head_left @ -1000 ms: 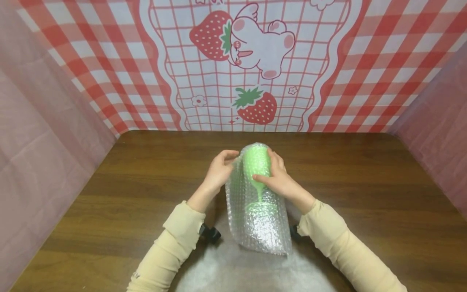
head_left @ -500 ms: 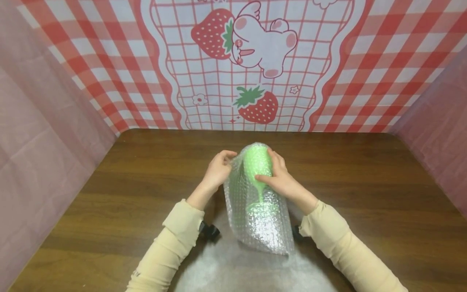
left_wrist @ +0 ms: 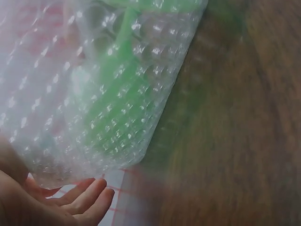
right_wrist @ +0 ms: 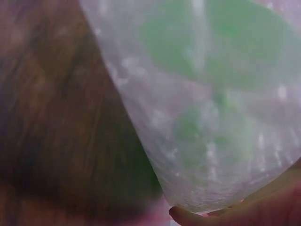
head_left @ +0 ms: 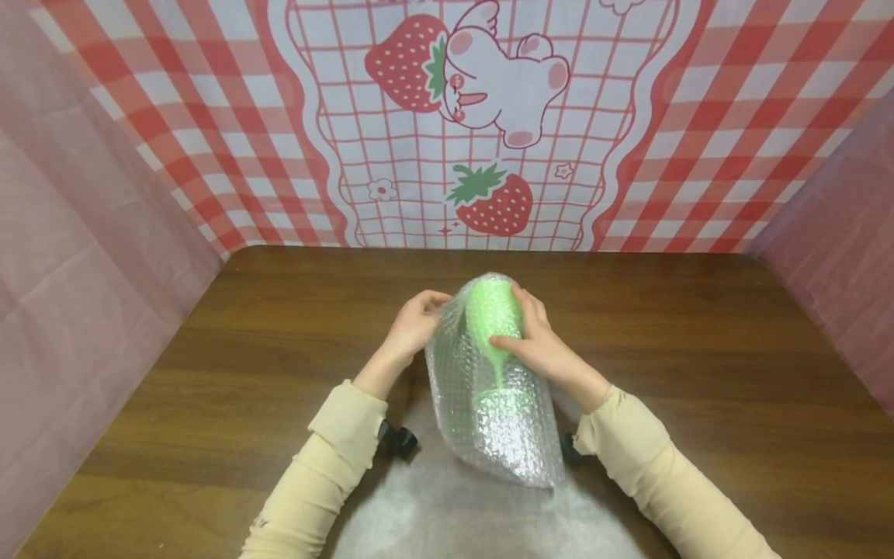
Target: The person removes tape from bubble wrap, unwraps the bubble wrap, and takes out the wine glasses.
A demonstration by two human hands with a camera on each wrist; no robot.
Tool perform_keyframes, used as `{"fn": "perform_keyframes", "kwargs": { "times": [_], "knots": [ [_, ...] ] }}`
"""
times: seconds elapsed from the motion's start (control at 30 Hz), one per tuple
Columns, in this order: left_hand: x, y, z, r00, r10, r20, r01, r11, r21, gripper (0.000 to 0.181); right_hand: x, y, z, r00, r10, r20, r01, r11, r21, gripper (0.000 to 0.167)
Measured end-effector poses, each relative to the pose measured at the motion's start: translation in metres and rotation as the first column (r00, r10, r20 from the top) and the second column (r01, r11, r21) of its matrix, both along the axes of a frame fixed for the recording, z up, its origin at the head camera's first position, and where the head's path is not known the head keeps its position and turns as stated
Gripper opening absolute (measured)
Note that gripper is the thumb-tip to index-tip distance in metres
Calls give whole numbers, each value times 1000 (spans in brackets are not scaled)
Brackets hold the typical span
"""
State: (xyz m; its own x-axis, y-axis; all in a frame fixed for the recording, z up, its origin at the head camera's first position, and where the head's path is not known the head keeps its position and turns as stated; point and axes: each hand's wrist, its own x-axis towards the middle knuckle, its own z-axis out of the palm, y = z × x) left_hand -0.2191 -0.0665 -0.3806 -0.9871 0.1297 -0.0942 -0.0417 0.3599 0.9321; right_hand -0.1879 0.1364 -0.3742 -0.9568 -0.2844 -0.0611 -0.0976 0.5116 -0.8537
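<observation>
A bright green goblet [head_left: 492, 310] shows through a clear sheet of bubble wrap [head_left: 454, 404]. Its bowl points away from me, and its stem and round foot lie toward me. My right hand [head_left: 538, 338] grips the bowl through the wrap, thumb on top and fingers along the right side. With my left hand [head_left: 414, 322] I pinch the wrap's far left edge and hold it out from the goblet. In the left wrist view, several fingers [left_wrist: 91, 200] stick out beneath the wrap; the exact pinch is partly covered.
The brown wooden table [head_left: 230, 388] spreads around the hands. A pale, shiny patch [head_left: 482, 520] lies along its near side. Behind stands a red-and-white checked cloth [head_left: 279, 140] with strawberry prints; pink cloth [head_left: 91, 202] hangs at both sides.
My left hand has moved slightly left, drawing the wrap's left side outward, so it spreads wider from the goblet. The right hand keeps its grip with almost no movement.
</observation>
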Motion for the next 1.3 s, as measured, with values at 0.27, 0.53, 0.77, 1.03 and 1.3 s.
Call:
{"fn": "perform_keyframes", "kwargs": {
  "times": [0.27,0.53,0.77,1.03,1.3],
  "knots": [
    [3,6,0,998,8,-69,-7,1000,4,28,2,1,-5,1000,-12,1,12,1000,-10,92],
    [4,5,6,978,4,-207,-15,999,-51,27,2,0,-1,1000,11,-28,-11,1000,-11,91],
    [6,5,8,955,-27,-296,1,996,-87,26,6,3,-7,999,33,-24,-34,999,-22,90],
    [9,8,11,958,-23,-286,10,999,-47,27,13,3,-7,998,56,1,-56,998,-33,89],
    [13,11,12,924,-49,-379,-20,984,-177,26,24,-2,-3,995,101,-24,-101,995,-3,90]
  ]
}}
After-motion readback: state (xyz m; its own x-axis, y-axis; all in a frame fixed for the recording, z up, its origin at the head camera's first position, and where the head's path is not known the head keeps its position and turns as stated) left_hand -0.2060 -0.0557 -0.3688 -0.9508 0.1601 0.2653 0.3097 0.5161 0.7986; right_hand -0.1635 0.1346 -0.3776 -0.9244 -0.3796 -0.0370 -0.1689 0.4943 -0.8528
